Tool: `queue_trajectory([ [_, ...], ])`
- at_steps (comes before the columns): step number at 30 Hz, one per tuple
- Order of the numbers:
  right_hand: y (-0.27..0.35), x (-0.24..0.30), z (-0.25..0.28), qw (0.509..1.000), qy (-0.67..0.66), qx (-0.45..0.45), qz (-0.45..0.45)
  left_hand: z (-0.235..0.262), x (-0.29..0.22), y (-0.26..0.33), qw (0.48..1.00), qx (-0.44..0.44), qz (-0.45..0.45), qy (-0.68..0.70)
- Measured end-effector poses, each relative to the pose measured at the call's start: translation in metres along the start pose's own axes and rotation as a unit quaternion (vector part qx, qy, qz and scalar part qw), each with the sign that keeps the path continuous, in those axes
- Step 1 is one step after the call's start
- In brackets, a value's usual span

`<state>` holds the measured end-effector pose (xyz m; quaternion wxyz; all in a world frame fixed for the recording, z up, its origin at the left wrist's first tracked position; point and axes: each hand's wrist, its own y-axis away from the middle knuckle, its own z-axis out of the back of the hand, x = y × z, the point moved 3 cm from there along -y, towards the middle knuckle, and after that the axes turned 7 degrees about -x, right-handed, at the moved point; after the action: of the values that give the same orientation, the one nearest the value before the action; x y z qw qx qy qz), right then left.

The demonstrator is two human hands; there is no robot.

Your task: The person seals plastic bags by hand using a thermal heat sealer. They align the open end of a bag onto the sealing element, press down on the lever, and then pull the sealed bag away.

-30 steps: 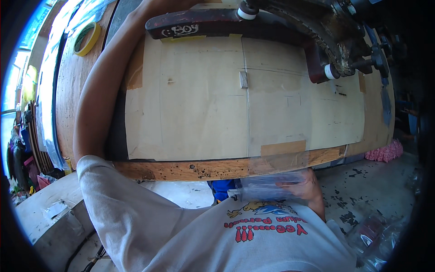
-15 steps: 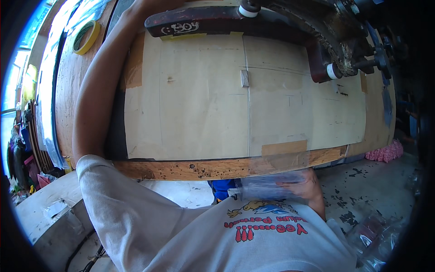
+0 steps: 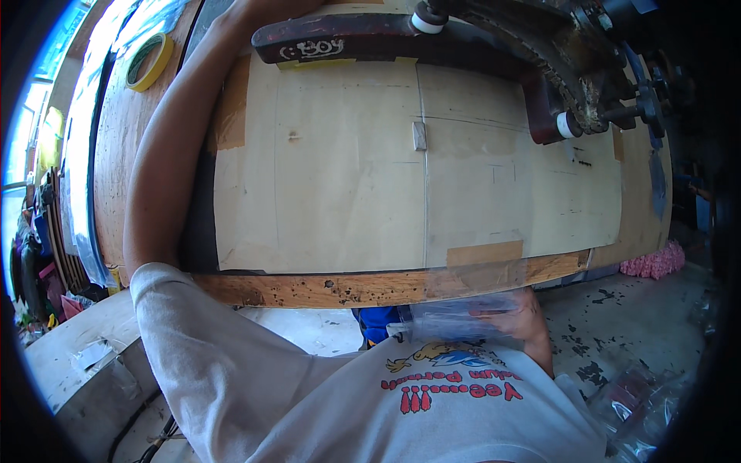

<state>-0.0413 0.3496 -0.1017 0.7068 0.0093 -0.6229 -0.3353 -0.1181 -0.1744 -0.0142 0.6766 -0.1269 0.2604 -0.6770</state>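
My left arm reaches up along the left side of the worktable, and my left hand (image 3: 270,8) is at the top edge, beside the end of a dark red machine bar (image 3: 332,42). Its fingers are cut off by the frame. Below the table's front edge, close to my shirt, my right hand (image 3: 528,318) is closed on a stack of clear plastic sheets or bags (image 3: 455,318). Pale boards (image 3: 347,170) cover the tabletop, with a small grey piece (image 3: 419,136) at their seam and brown tape (image 3: 485,253) at the front.
A heavy metal machine frame (image 3: 575,85) with white round feet overhangs the right rear. A yellow tape roll (image 3: 150,62) lies on the left of the table. Pink material (image 3: 653,259) and clear plastic packages (image 3: 641,409) are on the floor at right. Cables (image 3: 139,432) run at lower left.
Almost nothing differs. The view has shifted very slightly; both hands and the plastic stay where they were.
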Motion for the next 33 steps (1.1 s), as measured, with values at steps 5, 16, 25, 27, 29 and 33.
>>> queue_trajectory([
  [5, 0.000, 0.002, -0.002, 1.000, -0.016, -0.017, -0.001, -0.001, 0.001, -0.001, 1.000, 0.005, -0.010, -0.009],
  [16, -0.001, -0.003, -0.006, 0.989, -0.068, -0.107, -0.071, 0.000, 0.000, -0.001, 1.000, 0.004, -0.009, 0.000],
  [25, -0.004, 0.005, -0.003, 0.996, 0.014, -0.086, -0.012, 0.001, 0.000, 0.000, 1.000, 0.003, 0.001, 0.003],
  [27, -0.004, 0.005, -0.004, 0.996, 0.018, -0.088, -0.004, 0.000, 0.000, 0.000, 1.000, 0.001, 0.001, 0.001],
  [29, -0.004, 0.003, -0.006, 0.995, -0.028, -0.093, -0.031, 0.001, 0.000, 0.000, 1.000, -0.003, 0.000, -0.001],
  [33, -0.002, 0.001, -0.006, 0.992, -0.061, -0.093, -0.055, -0.001, 0.002, -0.001, 1.000, 0.011, 0.011, 0.001],
])
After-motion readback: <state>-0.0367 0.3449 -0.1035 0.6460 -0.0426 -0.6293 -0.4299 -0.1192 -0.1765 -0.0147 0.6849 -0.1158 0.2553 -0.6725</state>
